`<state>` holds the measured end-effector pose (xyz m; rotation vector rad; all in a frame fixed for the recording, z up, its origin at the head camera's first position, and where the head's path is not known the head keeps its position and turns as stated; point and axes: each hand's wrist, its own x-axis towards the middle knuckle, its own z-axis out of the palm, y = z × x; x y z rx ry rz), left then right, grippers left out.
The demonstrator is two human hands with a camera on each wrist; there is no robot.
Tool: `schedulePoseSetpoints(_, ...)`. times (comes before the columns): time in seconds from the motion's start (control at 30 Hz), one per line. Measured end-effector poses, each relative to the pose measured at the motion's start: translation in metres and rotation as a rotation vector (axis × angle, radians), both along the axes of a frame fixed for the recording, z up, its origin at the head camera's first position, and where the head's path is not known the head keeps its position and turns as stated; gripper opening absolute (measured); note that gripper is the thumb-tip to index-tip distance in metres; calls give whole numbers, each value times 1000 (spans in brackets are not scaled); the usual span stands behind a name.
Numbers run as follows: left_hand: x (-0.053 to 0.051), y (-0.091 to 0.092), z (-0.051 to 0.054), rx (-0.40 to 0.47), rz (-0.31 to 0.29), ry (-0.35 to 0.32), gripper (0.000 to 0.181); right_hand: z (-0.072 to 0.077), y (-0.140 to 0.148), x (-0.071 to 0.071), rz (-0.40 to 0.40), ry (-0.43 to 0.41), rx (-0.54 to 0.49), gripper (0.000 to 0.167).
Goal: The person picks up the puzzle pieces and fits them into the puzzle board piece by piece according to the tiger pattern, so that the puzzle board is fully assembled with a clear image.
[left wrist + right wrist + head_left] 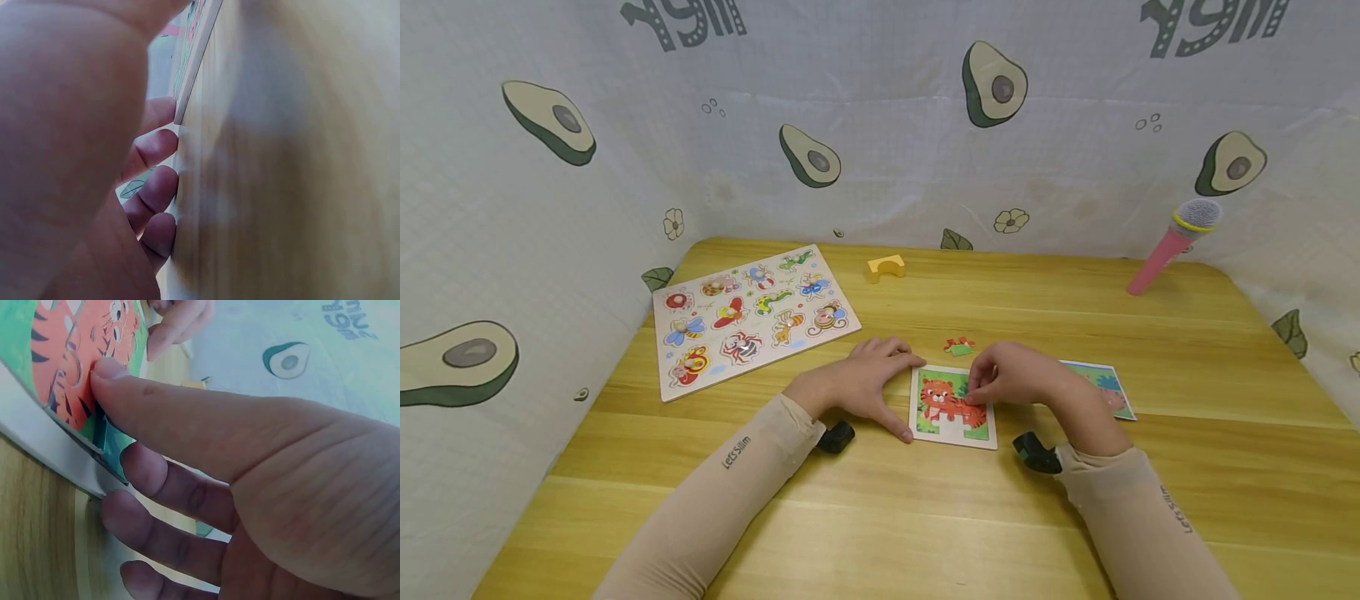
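A square tiger puzzle (936, 404) lies on the table, with a pale piece-shaped gap at its lower middle. My left hand (871, 385) rests beside it, thumb and index finger spread and touching the left edge near the two corners. At the puzzle's right side, my right hand (1018, 375) pinches a puzzle piece (110, 447) with teal on it; the thumb lies on top and the index fingertip is by its outer edge. That piece is mostly hidden by the fingers. Several loose red and green puzzle pieces (959, 346) lie just behind the board.
A wooden insect peg board (760, 321) lies at the back left. Behind the hands stands a yellow arch block (886, 267). A picture card (1108, 387) is partly under the right forearm. A pink toy microphone (1161, 258) stands at the back right, near the avocado-print curtain (895, 108).
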<state>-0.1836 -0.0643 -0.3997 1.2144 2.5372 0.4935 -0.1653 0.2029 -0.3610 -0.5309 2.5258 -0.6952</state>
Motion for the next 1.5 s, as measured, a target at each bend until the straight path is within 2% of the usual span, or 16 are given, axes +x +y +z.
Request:
schedulePoseSetpoints(0.4, -1, 0, -1, 4, -1, -1, 110, -2, 0, -1, -26, -13, -1, 12)
schedulePoseSetpoints(0.73, 0, 1, 0, 9, -1, -9, 110, -3, 13, -6, 33, -8, -33, 3)
schedulePoseSetpoints(1.03, -1, 0, -1, 10, -1, -11, 110, 0, 17, -8, 61, -28, -55, 10)
schedulePoseSetpoints(1.3, -1, 0, -1, 4, 1, -7, 110, 1, 10, -4, 30, 16, 1, 10)
schedulePoseSetpoints(1.5, -1, 0, -1, 7, 0, -7, 111, 1, 6, -3, 18, 25, 7, 13)
